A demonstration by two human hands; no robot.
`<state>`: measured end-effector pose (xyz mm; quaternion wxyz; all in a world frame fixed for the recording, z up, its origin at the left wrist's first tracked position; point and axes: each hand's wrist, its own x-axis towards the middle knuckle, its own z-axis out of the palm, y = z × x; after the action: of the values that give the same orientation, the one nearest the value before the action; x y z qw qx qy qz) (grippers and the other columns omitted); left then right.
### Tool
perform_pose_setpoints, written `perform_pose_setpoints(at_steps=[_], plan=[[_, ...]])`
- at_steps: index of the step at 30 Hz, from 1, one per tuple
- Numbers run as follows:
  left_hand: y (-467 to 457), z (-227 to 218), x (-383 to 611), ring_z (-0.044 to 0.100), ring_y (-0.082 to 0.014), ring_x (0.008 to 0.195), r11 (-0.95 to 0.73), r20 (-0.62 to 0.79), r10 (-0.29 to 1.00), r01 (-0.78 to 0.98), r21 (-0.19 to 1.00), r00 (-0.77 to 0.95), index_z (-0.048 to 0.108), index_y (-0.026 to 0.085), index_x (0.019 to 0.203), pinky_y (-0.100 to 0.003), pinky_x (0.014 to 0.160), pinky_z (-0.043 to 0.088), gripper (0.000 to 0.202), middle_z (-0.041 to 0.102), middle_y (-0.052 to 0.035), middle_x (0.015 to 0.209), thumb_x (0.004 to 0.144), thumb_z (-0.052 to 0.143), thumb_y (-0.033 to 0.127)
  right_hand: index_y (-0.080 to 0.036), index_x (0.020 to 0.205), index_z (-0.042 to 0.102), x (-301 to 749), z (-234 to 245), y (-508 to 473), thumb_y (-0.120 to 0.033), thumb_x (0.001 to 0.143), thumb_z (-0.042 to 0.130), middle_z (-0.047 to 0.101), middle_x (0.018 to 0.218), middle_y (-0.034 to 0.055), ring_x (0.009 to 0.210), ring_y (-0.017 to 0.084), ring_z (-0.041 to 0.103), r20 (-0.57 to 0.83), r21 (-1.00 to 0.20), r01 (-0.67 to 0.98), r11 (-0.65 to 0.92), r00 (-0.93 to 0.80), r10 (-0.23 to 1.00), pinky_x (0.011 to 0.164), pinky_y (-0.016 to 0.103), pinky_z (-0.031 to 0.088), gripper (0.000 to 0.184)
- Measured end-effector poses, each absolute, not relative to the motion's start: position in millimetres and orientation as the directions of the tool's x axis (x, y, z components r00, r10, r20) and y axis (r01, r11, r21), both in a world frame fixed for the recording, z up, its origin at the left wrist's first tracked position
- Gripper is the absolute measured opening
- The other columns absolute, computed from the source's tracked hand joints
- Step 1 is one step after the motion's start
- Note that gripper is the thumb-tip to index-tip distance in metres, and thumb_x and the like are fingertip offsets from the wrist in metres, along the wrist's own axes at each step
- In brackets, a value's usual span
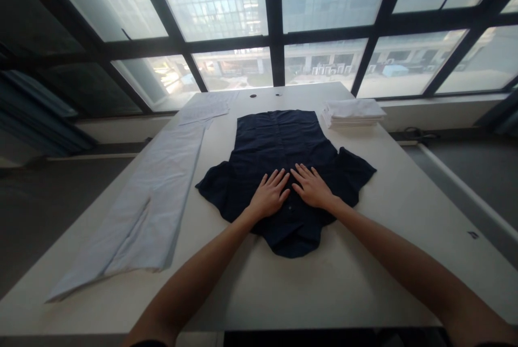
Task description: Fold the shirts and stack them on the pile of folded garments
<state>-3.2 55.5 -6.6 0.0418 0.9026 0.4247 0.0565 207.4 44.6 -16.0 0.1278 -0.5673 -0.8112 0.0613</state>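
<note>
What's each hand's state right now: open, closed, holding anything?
Left hand: open, palm down on the dark navy, short-sleeved fabric shirt, gripping nothing.
Right hand: open, palm down on the same shirt, gripping nothing.

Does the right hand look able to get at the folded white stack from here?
Probably yes, with a forward stretch: the right hand rests flat on the dark shirt, and nothing upright blocks the white stack.
</note>
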Motion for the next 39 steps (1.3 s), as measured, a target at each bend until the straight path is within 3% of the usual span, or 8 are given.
perform_pose_setpoints(at_steps=[5, 10, 15, 20, 25, 29, 34, 39], plan=[[55.4, -4.4, -8.9, 0.018, -0.0254, 0.161, -0.626, 0.07, 0.78, 0.772, 0.114, 0.622, 0.027, 0.029, 0.166, -0.053, 0.129, 0.02, 0.061, 0.021, -0.0004, 0.173, 0.108, 0.03, 0.05, -0.018, 0.162, 0.039, 266.0, -21.8, 48.0, -0.045, 0.105, 0.037, 0.028, 0.171, 0.0127, 0.159, 0.028, 0.023, 0.146, -0.189, 0.952, 0.24, -0.215, 0.966, 0.128, 0.055, 0.02, 0.063], [54.7, -3.3, -5.7, 0.017, -0.0251, 0.161, -0.619, 0.068, 0.785, 0.775, 0.125, 0.616, 0.027, 0.028, 0.166, -0.053, 0.13, 0.019, 0.062, 0.02, 0.0004, 0.173, 0.108, 0.031, 0.051, -0.016, 0.159, 0.044, 292.1, -27.5, 49.7, -0.044, 0.104, 0.039, 0.032, 0.169, 0.0146, 0.158, 0.03, 0.025, 0.169, -0.212, 0.962, 0.172, -0.137, 0.976, 0.127, 0.056, 0.021, 0.062], [55.6, -2.2, -5.6, 0.017, -0.0246, 0.161, -0.617, 0.064, 0.787, 0.779, 0.11, 0.614, 0.027, 0.029, 0.166, -0.052, 0.13, 0.02, 0.061, 0.02, 0.0008, 0.173, 0.108, 0.032, 0.049, -0.016, 0.15, 0.056, 292.1, -22.2, 51.4, -0.039, 0.1, 0.046, 0.044, 0.163, 0.0159, 0.154, 0.031, 0.036, 0.282, -0.371, 0.91, 0.187, -0.082, 0.956, 0.125, 0.056, 0.029, 0.055], [56.9, -2.2, -5.8, 0.018, -0.0255, 0.16, -0.621, 0.066, 0.784, 0.776, 0.109, 0.618, 0.029, 0.027, 0.165, -0.053, 0.129, 0.021, 0.061, 0.021, 0.0005, 0.173, 0.108, 0.031, 0.048, -0.01, 0.132, 0.068, 350.6, -8.6, 49.4, -0.027, 0.092, 0.05, 0.068, 0.136, 0.0199, 0.129, 0.031, 0.061, 0.525, -0.515, 0.856, 0.054, 0.265, 0.809, 0.115, 0.051, 0.045, 0.048], [57.6, -2.9, -5.7, 0.02, -0.0258, 0.16, -0.618, 0.076, 0.786, 0.775, 0.136, 0.613, 0.03, 0.03, 0.165, -0.053, 0.129, 0.021, 0.06, 0.023, 0.0009, 0.173, 0.108, 0.032, 0.049, -0.003, 0.123, 0.072, 419.6, -11.8, 43.8, -0.03, 0.085, 0.06, 0.073, 0.12, 0.0278, 0.111, 0.037, 0.07, 0.31, -0.509, 0.795, -0.329, 0.526, 0.792, 0.101, 0.05, 0.053, 0.048], [57.7, -2.8, -5.6, 0.021, -0.0254, 0.16, -0.616, 0.078, 0.787, 0.775, 0.143, 0.612, 0.029, 0.033, 0.165, -0.052, 0.129, 0.02, 0.06, 0.025, 0.001, 0.172, 0.108, 0.033, 0.049, -0.012, 0.102, 0.078, 432.7, -24.5, 45.5, -0.038, 0.076, 0.073, 0.078, 0.092, 0.0181, 0.088, 0.032, 0.074, 0.195, -0.528, 0.75, -0.398, 0.563, 0.803, 0.086, 0.045, 0.058, 0.037], [57.5, -2.2, -5.2, 0.02, -0.0255, 0.16, -0.616, 0.073, 0.787, 0.775, 0.14, 0.613, 0.03, 0.031, 0.165, -0.052, 0.13, 0.019, 0.06, 0.025, 0.0, 0.172, 0.108, 0.033, 0.048, -0.019, 0.073, 0.07, 427.7, -25.2, 53.0, -0.037, 0.069, 0.075, 0.072, 0.069, 0.0081, 0.07, 0.024, 0.069, 0.141, -0.695, 0.625, -0.357, 0.604, 0.784, 0.07, 0.037, 0.057, 0.019], [57.3, -1.5, -4.7, 0.02, -0.0255, 0.16, -0.614, 0.07, 0.788, 0.776, 0.142, 0.611, 0.031, 0.03, 0.164, -0.053, 0.129, 0.019, 0.059, 0.025, 0.0, 0.172, 0.108, 0.033, 0.048, -0.019, 0.082, 0.065, 407.8, -5.9, 51.6, -0.049, 0.075, 0.073, 0.069, 0.073, 0.003, 0.069, 0.019, 0.067, 0.044, -0.97, 0.221, -0.103, 0.571, 0.82, 0.064, 0.032, 0.058, 0.032]])
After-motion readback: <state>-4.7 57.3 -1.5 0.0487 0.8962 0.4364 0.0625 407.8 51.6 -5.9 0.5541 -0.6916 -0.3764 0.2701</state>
